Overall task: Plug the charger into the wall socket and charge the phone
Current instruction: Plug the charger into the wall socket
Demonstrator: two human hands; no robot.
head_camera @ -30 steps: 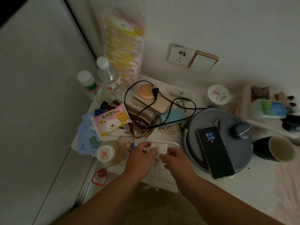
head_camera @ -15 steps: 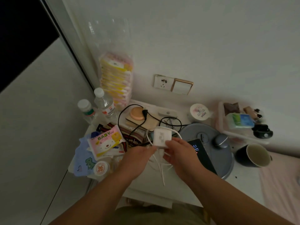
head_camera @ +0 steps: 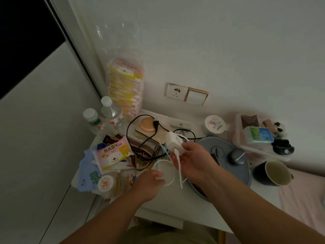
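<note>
My right hand [head_camera: 191, 160] holds a white charger [head_camera: 174, 142] lifted above the bedside table, its prongs pointing up and away from me. The charger's white cable [head_camera: 168, 175] hangs from it in loops. My left hand [head_camera: 149, 180] is lower and to the left, with its fingers on a loop of that cable. The white wall socket [head_camera: 176, 91] is on the wall above and behind, with nothing plugged in. The phone [head_camera: 214, 157] lies on a grey round lid [head_camera: 226, 154], mostly hidden behind my right hand.
A gold-framed switch [head_camera: 196, 96] sits right of the socket. A black cord [head_camera: 140, 138] loops over clutter; two water bottles [head_camera: 112, 115] and a stack of tissue packs [head_camera: 125, 87] stand at the left. A dark mug [head_camera: 271, 173] and a tray [head_camera: 260, 136] are at the right.
My right hand has taken the charger alone and raised it a little toward the wall. My left hand dropped down to the cable loop. The view has tilted up.
</note>
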